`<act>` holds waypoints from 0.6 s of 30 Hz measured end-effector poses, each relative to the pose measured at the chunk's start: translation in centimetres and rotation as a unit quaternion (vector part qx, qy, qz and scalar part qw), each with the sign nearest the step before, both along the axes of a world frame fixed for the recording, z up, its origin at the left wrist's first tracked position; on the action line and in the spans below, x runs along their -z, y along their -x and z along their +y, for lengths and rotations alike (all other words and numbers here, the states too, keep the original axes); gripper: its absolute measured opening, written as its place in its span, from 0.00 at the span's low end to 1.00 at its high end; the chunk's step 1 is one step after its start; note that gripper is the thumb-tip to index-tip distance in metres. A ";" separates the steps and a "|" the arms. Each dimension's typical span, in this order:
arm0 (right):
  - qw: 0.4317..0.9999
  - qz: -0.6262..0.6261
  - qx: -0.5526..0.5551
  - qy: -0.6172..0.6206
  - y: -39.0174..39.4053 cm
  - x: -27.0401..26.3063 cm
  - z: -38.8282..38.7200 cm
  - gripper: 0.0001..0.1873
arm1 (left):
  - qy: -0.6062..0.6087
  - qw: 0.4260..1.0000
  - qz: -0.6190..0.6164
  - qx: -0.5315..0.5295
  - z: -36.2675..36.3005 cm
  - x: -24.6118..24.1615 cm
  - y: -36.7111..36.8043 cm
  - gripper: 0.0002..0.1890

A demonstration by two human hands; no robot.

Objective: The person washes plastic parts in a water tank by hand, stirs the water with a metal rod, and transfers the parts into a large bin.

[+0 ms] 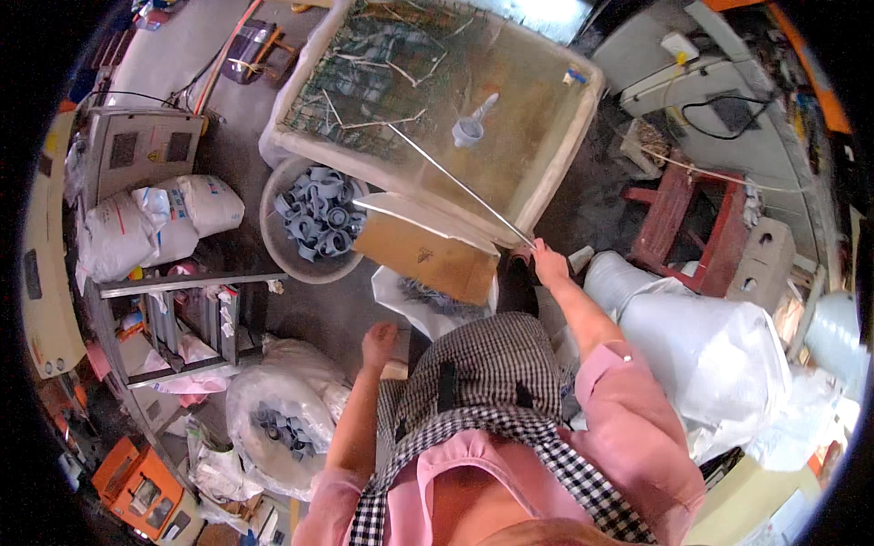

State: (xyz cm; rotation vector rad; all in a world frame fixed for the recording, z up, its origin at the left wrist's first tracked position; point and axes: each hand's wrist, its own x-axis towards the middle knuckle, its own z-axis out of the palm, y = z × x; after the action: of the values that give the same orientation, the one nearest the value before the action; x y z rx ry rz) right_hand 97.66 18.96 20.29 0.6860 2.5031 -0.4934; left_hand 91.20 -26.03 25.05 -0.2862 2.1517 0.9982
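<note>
My right hand grips the near end of a long thin metal rod. The rod reaches up and left across a large water-filled tub, its far tip near pale sticks on a green net. One grey plastic fitting lies in the tub, right of the rod. My left hand hangs low beside the apron with its fingers curled; whether it holds anything is unclear. Between the hands, a cardboard sheet leans at the tub's near side, above a white bag with dark pieces in it.
Left of the cardboard stands a round basin of grey plastic parts. A clear plastic bag with similar parts is at lower left, near a metal frame and full sacks. Large white sacks and a red stand are at right.
</note>
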 end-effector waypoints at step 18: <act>0.966 0.183 0.040 0.176 18.6 19.6 1.7 0.16 | 0.019 0.927 0.370 0.063 23.5 -2.9 9.2 0.11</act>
State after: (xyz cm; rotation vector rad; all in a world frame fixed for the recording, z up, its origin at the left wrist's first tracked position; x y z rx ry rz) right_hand 79.03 20.70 0.73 0.5975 2.6209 -1.1549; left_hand 82.04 -2.54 27.96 0.2607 2.8168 1.1008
